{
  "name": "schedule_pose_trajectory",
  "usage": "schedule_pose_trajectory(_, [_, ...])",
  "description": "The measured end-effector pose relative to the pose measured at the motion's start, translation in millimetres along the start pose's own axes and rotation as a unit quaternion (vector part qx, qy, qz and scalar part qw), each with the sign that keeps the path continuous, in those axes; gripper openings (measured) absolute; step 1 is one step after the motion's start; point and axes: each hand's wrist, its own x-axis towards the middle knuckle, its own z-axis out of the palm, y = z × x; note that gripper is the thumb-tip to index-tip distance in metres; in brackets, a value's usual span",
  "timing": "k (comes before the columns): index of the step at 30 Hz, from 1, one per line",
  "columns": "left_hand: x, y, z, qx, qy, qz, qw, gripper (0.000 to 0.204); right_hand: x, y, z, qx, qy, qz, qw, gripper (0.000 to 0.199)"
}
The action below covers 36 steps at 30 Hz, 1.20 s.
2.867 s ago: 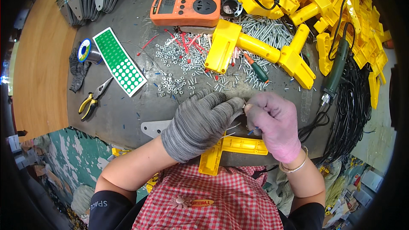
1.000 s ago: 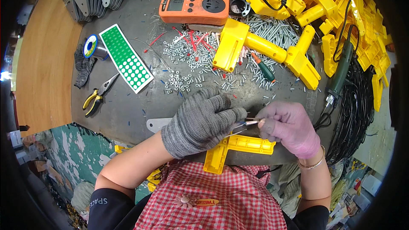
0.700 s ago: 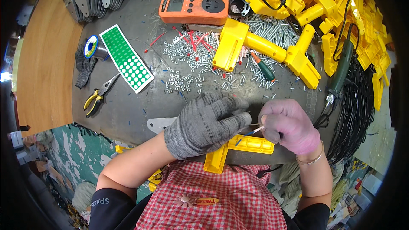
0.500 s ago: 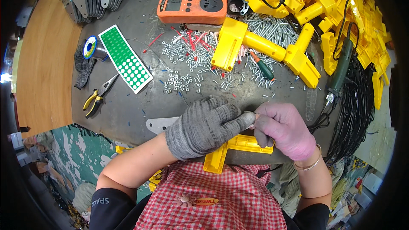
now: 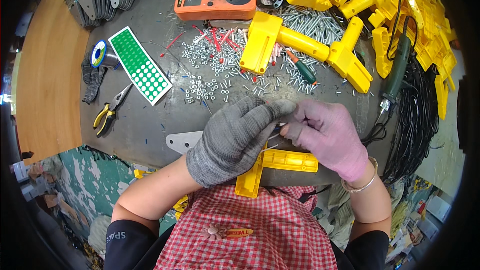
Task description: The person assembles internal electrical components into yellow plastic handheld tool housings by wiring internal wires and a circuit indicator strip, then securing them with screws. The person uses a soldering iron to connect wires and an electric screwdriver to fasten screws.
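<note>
My left hand [image 5: 235, 140], in a grey knit glove, and my right hand [image 5: 330, 140], in a pink glove with bare fingertips, meet above the near edge of the bench. Their fingers are closed in a pinch around thin wires [image 5: 271, 148], whose pale strands show between the hands. The ends of these wires are hidden by the fingers. Directly below lies a yellow plastic housing half [image 5: 290, 161], its ribbed inside facing up. A flat metal plate with holes [image 5: 181, 142] pokes out beside my left hand.
Beyond my hands are loose nuts [image 5: 202, 90], screws [image 5: 310, 27], an orange meter [image 5: 215, 1], a joined yellow housing [image 5: 262, 42] and a green screwdriver [image 5: 303, 70]. Pliers [image 5: 111, 112], a sticker sheet [image 5: 140, 65] and a solder spool [image 5: 104, 55] lie left; an electric screwdriver [image 5: 398, 70] and black cables [image 5: 412, 115] right.
My fingers have shifted upward and closer together, the right hand's thumb now lower and apart from my left fingers. Pale wire strands have come into sight between the hands. The whole view has shifted slightly.
</note>
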Motion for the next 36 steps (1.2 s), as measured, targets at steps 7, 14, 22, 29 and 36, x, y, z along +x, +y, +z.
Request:
schedule_pose_trajectory(7, [2.6,3.9,0.4,0.093,0.064,0.118,0.987,0.035,-5.5,-12.1,12.6,0.049,0.027,0.005,0.998,0.010])
schedule_pose_trajectory(14, [-5.9,7.7,-2.2,0.093,-0.002,-0.007,0.996,0.014,-8.3,-9.8,16.4,0.001,0.062,-0.059,0.996,0.010])
schedule_pose_trajectory(22, [-62.1,-2.6,-70.2,0.125,-0.254,0.130,0.950,0.023,-28.6,-3.6,17.7,-0.131,0.136,-0.068,0.980,0.009])
schedule_pose_trajectory(29, [-79.8,-15.2,15.0,0.303,0.074,0.056,0.948,0.028,-13.7,14.9,50.2,-0.153,0.216,-0.146,0.953,0.011])
schedule_pose_trajectory(36, [-67.9,-25.8,-23.3,0.141,-0.018,0.197,0.970,0.039,2.9,17.4,46.6,-0.154,0.209,-0.204,0.944,0.007])
